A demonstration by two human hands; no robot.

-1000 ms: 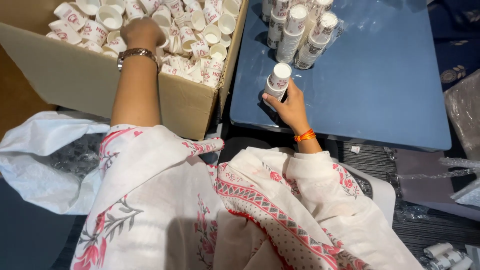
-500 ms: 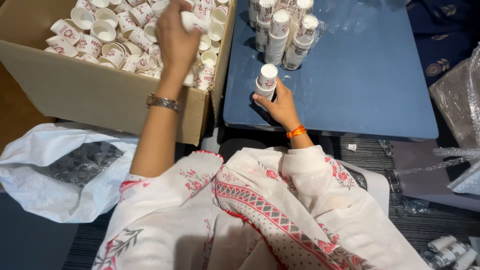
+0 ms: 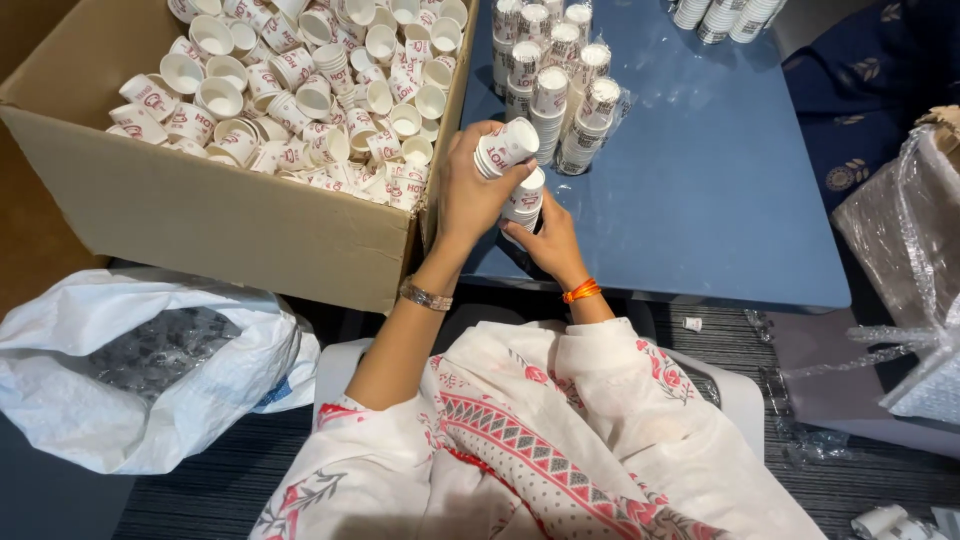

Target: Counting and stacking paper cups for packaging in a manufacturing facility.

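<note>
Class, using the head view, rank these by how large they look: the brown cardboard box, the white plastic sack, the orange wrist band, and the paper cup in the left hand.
1. Brown cardboard box.
2. White plastic sack, nearer the camera and partly cut off, so this ranking is uncertain.
3. White paper cup in the left hand.
4. Orange wrist band.

Cardboard box [image 3: 230, 215] at 10 o'clock, full of loose small white paper cups with red print [image 3: 300, 80]. Blue table [image 3: 720, 190] at 1 o'clock. Wrapped cup stacks [image 3: 555, 75] stand on it at 12, touching each other; more stacks [image 3: 725, 15] at far edge, cut off. White plastic bag [image 3: 110, 370] on floor at 8. Clear crinkled plastic wrap [image 3: 900, 250] at 3. Grey striped carpet [image 3: 230, 480] at bottom.
</note>
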